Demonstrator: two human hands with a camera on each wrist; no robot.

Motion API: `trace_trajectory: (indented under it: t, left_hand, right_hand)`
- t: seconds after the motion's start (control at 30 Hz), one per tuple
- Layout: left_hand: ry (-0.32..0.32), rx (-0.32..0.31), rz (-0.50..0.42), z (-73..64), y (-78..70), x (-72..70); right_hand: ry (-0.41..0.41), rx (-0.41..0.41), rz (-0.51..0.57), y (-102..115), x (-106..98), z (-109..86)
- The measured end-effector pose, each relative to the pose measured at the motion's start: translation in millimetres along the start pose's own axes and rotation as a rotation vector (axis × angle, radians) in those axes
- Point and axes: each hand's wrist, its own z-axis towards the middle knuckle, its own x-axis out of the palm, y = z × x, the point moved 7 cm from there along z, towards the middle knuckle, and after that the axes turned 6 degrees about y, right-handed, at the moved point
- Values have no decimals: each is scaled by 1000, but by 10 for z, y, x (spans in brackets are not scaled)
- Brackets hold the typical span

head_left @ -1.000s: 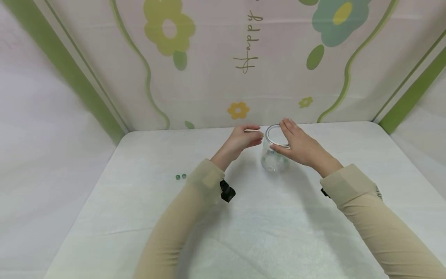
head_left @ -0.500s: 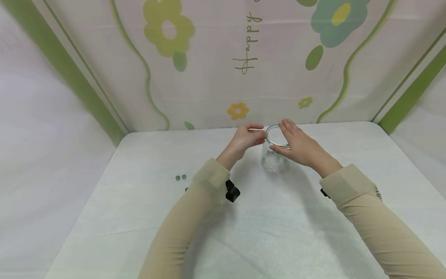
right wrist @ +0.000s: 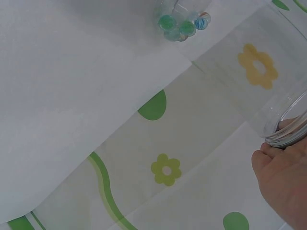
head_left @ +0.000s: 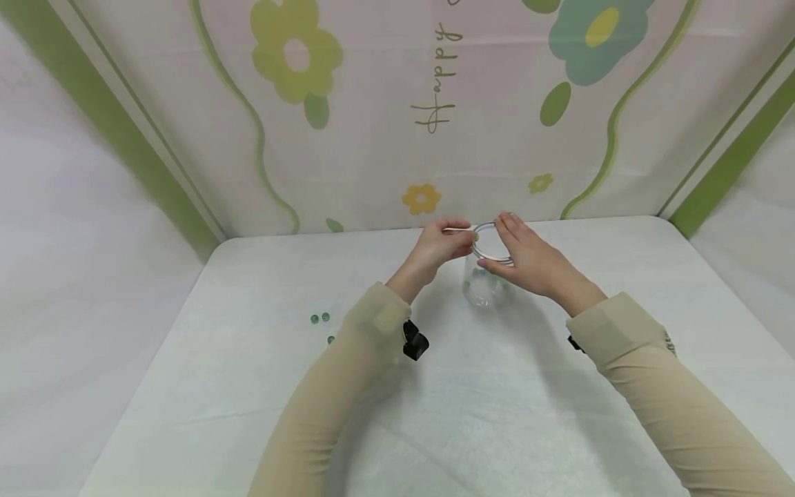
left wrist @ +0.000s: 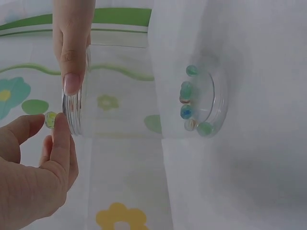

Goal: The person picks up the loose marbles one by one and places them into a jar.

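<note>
A clear glass jar (head_left: 479, 293) stands upright near the table's back edge, its round rim facing up. Several green, blue and clear marbles (left wrist: 187, 91) lie at its bottom. My right hand (head_left: 537, 261) grips the jar at its rim, thumb on the near side and fingers across the far side. Between thumb and fingertips, my left hand (head_left: 437, 247) pinches a yellow-green marble (left wrist: 50, 120) beside the jar's mouth. In the right wrist view, the right hand (right wrist: 285, 175) shows against the rim, while the left hand is out of that view.
Two green marbles (head_left: 315, 319) lie on the white table (head_left: 205, 386) left of the left forearm. Another green marble (head_left: 331, 339) sits right by the left sleeve. A flower-printed cloth (head_left: 366, 138) hangs behind the table.
My left hand has moved slightly right, bringing the marble up to the jar's rim. A green marble once hidden by the left sleeve now shows. The right hand keeps its hold.
</note>
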Motion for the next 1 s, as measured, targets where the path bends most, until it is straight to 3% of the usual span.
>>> trace_trajectory:
  t: [0.5,0.67,0.8,1.0]
  left_hand:
    - [-19,-8,-19,-6,13,4]
    - [7,1,-20,-6,33,-13]
    - [35,-11,26,-25,70,-67]
    - [44,-90,80,-68,176,-239]
  right_hand:
    - [3,4,-2,4,-2,-6]
    - [2,7,-1,7,-15,-9]
    - [-9,5,-7,10,-26,-5]
    - [-4,9,-6,3,-15,7]
